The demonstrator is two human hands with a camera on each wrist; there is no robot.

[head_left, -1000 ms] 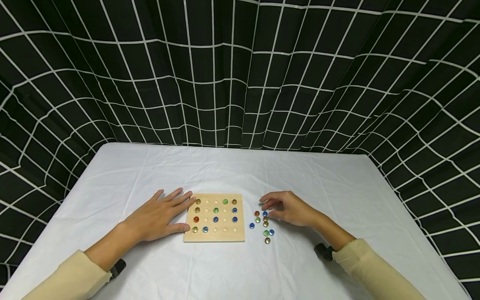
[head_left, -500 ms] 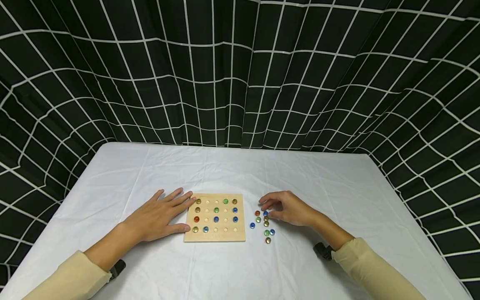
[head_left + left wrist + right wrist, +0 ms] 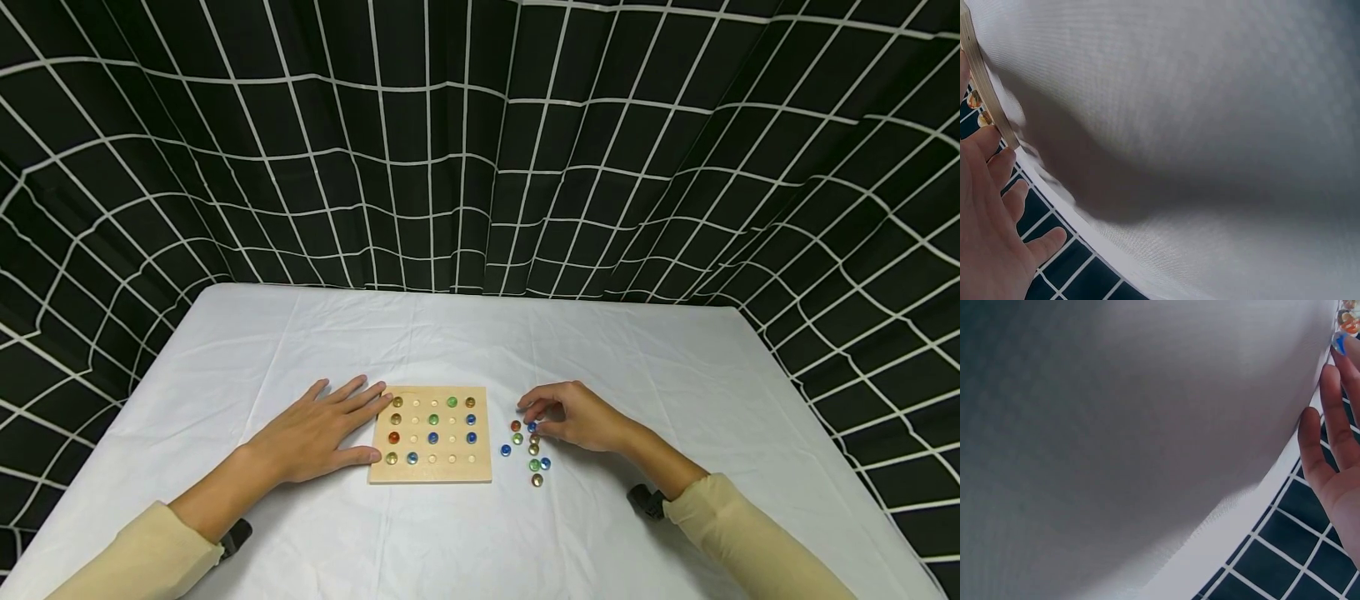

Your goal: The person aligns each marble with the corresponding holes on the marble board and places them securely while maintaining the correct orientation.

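Note:
A pale wooden board (image 3: pixel 461 477) lies on the white table, with rows of round hollows. Some hollows hold amber, blue, green and red glass gems. My left hand (image 3: pixel 318 433) lies spread at the board's left edge, thumb and fingertips touching it. Over a loose cluster of glass gems to the right hovers my right hand (image 3: pixel 581 419), fingers loosely curled. A blue glass gem (image 3: pixel 532 427) sits just below its thumb and fingertips; in the right wrist view this blue gem (image 3: pixel 1339 342) appears close against the fingertips. Contact there is hard to judge.
Other loose gems lie around it, among them a red gem (image 3: pixel 515 426), a blue gem (image 3: pixel 506 451) and a brown gem (image 3: pixel 537 480). A black curtain with a white grid (image 3: pixel 480 167) stands behind the table (image 3: pixel 360 333) and along both sides.
Both hands keep nearly the same place. Board and gems shift very slightly to the right in the head view; the blue gem shifts along with the other loose gems.

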